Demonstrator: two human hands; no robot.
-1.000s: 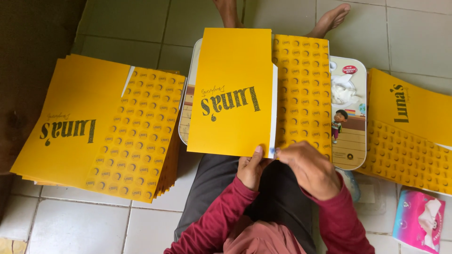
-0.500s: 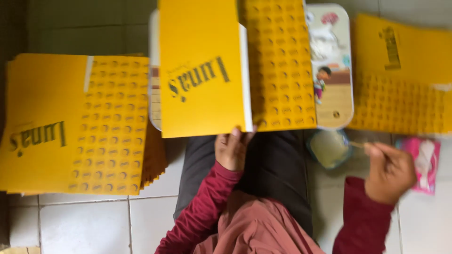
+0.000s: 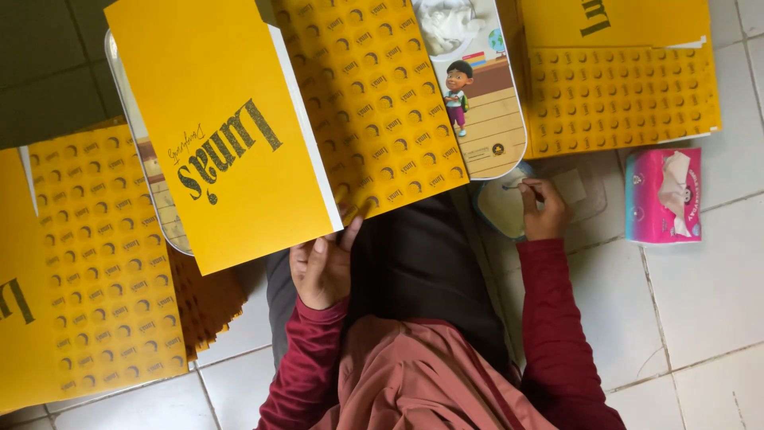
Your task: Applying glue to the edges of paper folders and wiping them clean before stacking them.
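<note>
The yellow folded sheet (image 3: 231, 135) lies over the lap tray (image 3: 497, 119), 1 flap turned over, the other flat. Left hand (image 3: 320, 267) pins its lower edge with open fingers. Right hand (image 3: 543, 211) pinches a small stick in the glue tub (image 3: 503, 209), so gluing looks unfinished. Yellow stacks (image 3: 95, 263) flank both sides; a pink tissue pack (image 3: 663, 195) sits right, nothing blocking.

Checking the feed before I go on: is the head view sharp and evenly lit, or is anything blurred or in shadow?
Head view: sharp, the yellow carton and right hand crisp, no motion blur; soft daylight, no hard glare; the top-left floor lies in deep shadow; the left hand is mildly shaded under the carton's edge.
</note>
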